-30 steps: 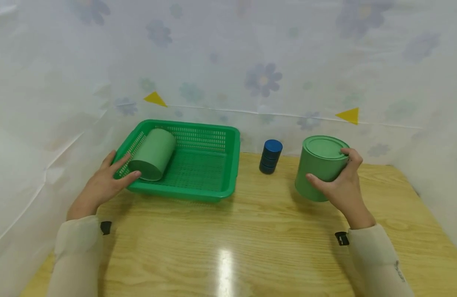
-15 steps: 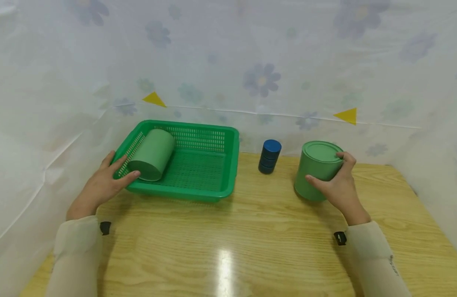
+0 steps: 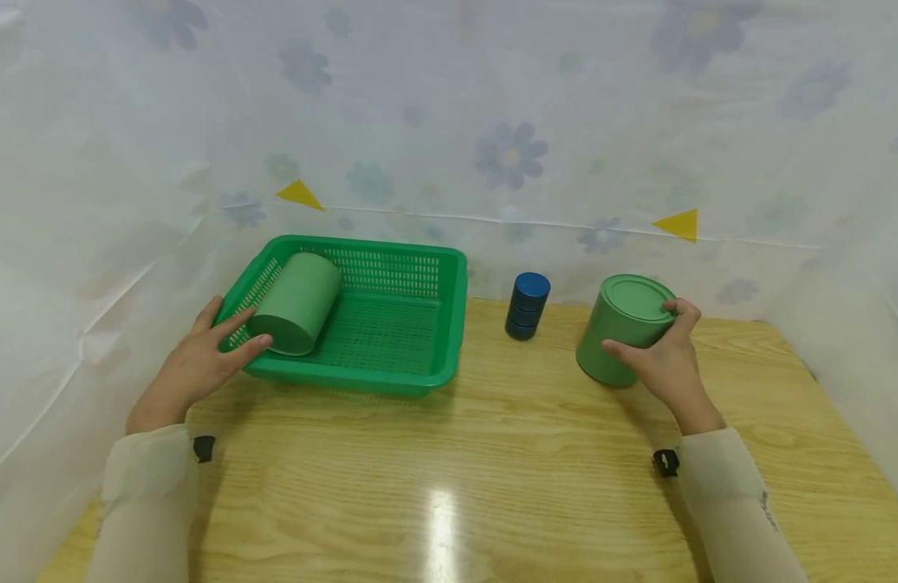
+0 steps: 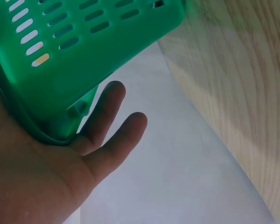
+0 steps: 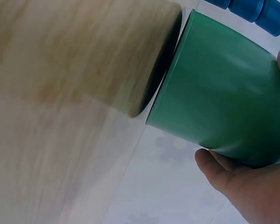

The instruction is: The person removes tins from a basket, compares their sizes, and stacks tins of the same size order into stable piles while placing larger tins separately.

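Note:
My left hand (image 3: 189, 368) grips the left front corner of a green perforated plastic basket (image 3: 452, 320). Thumb and index finger reach over its rim; in the left wrist view other fingers (image 4: 114, 144) extend outside, under the rim. A light green can (image 3: 299, 300) lies on its side in the basket's left part, close to the thumb. My right hand (image 3: 667, 356) holds a second light green can (image 3: 616, 340) by its right side, thumb on the front and fingers at the lid. This can leans slightly right, its base close over the table in the right wrist view (image 5: 219, 88).
A blue grooved cylinder (image 3: 527, 306) stands upright on the wooden table (image 3: 492, 453) between basket and right-hand can. Behind is a white flowered sheet (image 3: 419, 105) with two yellow triangles (image 3: 678, 225). More white sheeting (image 3: 48, 283) flanks the left side.
The right hand has brought its can slightly lower and a little to the left, and the can now leans more to the right. The left hand and basket stay in place.

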Demonstrator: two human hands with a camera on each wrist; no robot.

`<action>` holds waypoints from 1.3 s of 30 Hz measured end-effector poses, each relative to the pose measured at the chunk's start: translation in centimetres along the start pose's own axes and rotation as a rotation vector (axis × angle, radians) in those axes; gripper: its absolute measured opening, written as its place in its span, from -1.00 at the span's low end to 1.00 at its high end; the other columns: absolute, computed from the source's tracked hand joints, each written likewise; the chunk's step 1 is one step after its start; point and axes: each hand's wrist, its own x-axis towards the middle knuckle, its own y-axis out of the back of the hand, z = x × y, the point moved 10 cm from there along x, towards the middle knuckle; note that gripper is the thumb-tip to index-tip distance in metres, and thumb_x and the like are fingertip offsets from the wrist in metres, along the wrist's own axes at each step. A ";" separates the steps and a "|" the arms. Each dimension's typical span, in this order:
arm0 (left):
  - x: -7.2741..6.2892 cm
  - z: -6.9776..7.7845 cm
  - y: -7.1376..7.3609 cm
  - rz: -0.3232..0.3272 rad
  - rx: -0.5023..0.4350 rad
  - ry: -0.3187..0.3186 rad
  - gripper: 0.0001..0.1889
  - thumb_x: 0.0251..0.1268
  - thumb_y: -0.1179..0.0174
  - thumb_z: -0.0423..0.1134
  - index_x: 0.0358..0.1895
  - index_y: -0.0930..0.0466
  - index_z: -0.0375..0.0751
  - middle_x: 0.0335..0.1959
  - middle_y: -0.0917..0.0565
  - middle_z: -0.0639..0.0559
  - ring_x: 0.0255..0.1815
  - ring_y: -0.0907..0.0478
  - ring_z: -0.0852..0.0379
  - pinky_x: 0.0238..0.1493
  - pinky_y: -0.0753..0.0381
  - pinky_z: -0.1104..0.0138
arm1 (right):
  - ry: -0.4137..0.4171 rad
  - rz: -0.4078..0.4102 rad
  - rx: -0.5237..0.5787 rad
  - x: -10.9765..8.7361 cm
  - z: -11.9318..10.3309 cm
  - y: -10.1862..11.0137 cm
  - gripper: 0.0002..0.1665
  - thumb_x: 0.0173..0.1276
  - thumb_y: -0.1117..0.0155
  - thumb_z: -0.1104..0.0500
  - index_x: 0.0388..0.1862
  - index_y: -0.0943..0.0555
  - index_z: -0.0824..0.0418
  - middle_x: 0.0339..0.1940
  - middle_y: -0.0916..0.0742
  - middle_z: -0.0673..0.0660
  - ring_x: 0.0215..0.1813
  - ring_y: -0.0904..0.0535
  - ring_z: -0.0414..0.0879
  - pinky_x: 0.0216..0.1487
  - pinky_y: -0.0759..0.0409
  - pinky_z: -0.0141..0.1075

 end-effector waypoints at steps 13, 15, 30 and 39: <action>0.4 0.1 0.2 0.020 -0.010 0.000 0.02 0.42 0.05 0.43 0.67 0.20 -0.15 0.62 0.56 -0.17 0.45 0.12 -0.68 0.22 -0.03 -0.52 | -0.004 -0.022 -0.010 1.3 0.4 0.4 0.27 0.26 -0.51 -0.13 0.50 0.26 0.11 0.47 -0.08 0.65 0.37 -0.19 0.62 0.20 -0.27 0.47; 0.3 0.1 0.2 0.022 -0.013 0.002 0.02 0.42 0.04 0.43 0.67 0.21 -0.15 0.62 0.55 -0.17 0.46 0.13 -0.67 0.22 -0.03 -0.52 | 0.003 -0.018 -0.006 1.4 0.3 0.6 0.27 0.26 -0.52 -0.12 0.51 0.24 0.13 0.49 -0.06 0.62 0.39 -0.17 0.61 0.21 -0.26 0.47; -0.1 -0.2 0.1 0.021 -0.029 0.003 0.04 0.42 0.03 0.42 0.67 0.26 -0.14 0.61 0.56 -0.17 0.46 0.14 -0.66 0.22 -0.03 -0.53 | 0.085 -0.028 -0.041 1.1 -0.9 1.3 0.37 0.30 -0.49 -0.10 0.64 0.36 0.06 0.49 -0.14 0.60 0.41 -0.17 0.59 0.15 -0.28 0.50; 0.0 -0.3 -0.2 0.025 -0.033 0.009 0.04 0.41 0.03 0.43 0.67 0.27 -0.13 0.62 0.56 -0.14 0.47 0.15 -0.65 0.23 -0.02 -0.52 | 0.134 0.021 -0.087 0.2 -3.3 2.6 0.31 0.33 -0.46 -0.10 0.69 0.27 0.05 0.55 -0.08 0.51 0.51 -0.04 0.50 0.22 -0.17 0.51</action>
